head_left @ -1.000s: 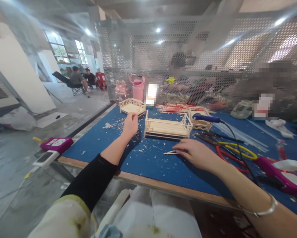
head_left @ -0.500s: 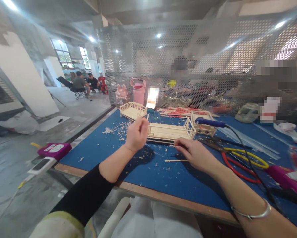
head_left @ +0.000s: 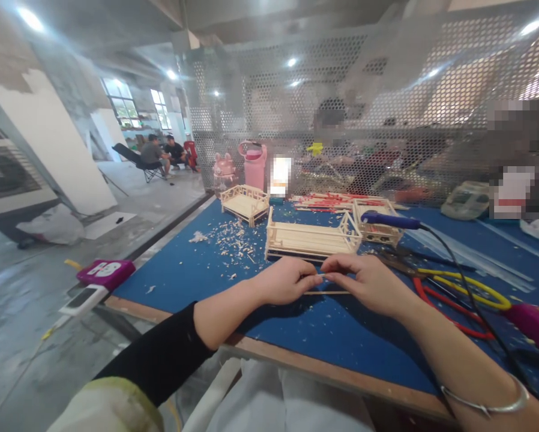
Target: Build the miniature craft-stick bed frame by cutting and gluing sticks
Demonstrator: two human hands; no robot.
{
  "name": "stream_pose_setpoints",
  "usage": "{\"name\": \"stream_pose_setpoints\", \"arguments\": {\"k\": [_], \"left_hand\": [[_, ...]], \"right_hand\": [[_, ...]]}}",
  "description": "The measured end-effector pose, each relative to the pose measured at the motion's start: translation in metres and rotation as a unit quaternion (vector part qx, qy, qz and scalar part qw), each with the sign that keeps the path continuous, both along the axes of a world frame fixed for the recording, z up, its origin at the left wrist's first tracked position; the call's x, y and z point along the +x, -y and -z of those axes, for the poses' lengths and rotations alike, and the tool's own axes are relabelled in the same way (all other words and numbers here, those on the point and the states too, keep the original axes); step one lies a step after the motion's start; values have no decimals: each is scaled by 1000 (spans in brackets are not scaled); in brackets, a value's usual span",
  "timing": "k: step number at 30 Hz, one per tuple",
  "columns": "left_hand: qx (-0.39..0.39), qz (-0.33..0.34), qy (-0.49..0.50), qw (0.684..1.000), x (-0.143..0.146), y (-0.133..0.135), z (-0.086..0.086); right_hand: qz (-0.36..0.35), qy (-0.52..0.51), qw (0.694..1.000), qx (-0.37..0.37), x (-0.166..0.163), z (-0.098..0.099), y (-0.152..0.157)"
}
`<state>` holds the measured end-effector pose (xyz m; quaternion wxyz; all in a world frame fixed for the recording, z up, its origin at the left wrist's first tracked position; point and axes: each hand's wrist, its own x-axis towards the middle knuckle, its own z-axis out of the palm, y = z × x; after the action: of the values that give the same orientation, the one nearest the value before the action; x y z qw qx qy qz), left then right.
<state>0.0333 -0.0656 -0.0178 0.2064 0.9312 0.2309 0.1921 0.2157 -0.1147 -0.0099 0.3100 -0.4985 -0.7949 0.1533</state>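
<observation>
My left hand (head_left: 290, 281) and my right hand (head_left: 364, 281) meet fingertip to fingertip above the blue table mat (head_left: 269, 336). Both are closed in a pinch around a short, thin wooden stick (head_left: 322, 276), mostly hidden by the fingers. Below them another thin wooden stick (head_left: 327, 293) lies on the mat, its right end near my right hand. Just beyond the hands stands a miniature wooden bed-like frame (head_left: 312, 235) built of thin sticks, with a slatted base and a peaked right end.
A smaller wooden model (head_left: 245, 203) stands back left, and another (head_left: 377, 223) back right under a blue-handled tool (head_left: 391, 220) with a cord. Red and plain sticks (head_left: 328, 202) lie behind. Pliers with red and yellow handles (head_left: 463, 291) lie right. Wood scraps (head_left: 237, 240) litter the mat.
My left hand has come down and right from beside the bed-like frame to meet my right hand at the short stick. The view has shifted slightly.
</observation>
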Motion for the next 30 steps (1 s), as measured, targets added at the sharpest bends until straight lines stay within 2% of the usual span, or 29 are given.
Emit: {"name": "stream_pose_setpoints", "arguments": {"k": [10, 13, 19, 23, 25, 26, 30], "left_hand": [[15, 0, -56, 998, -2, 1, -8], [3, -20, -76, 997, -5, 1, -10], [28, -113, -166, 979, -12, -3, -14], [37, -141, -207, 967, -13, -5, -15], [26, -146, -191, 970, -12, -4, -16], [23, -150, -172, 973, -12, -4, -17], [56, -135, -69, 987, -12, -2, -16]], "right_hand": [[-2, 32, 997, -63, 0, -6, 1], [19, 64, 994, -84, 2, -7, 0], [105, 225, 960, -131, 29, -9, 9], [257, 318, 897, -168, 64, -5, 22], [324, 338, 866, -173, 80, -2, 28], [337, 340, 861, -169, 87, -1, 31], [349, 336, 864, -140, 101, 4, 37]]}}
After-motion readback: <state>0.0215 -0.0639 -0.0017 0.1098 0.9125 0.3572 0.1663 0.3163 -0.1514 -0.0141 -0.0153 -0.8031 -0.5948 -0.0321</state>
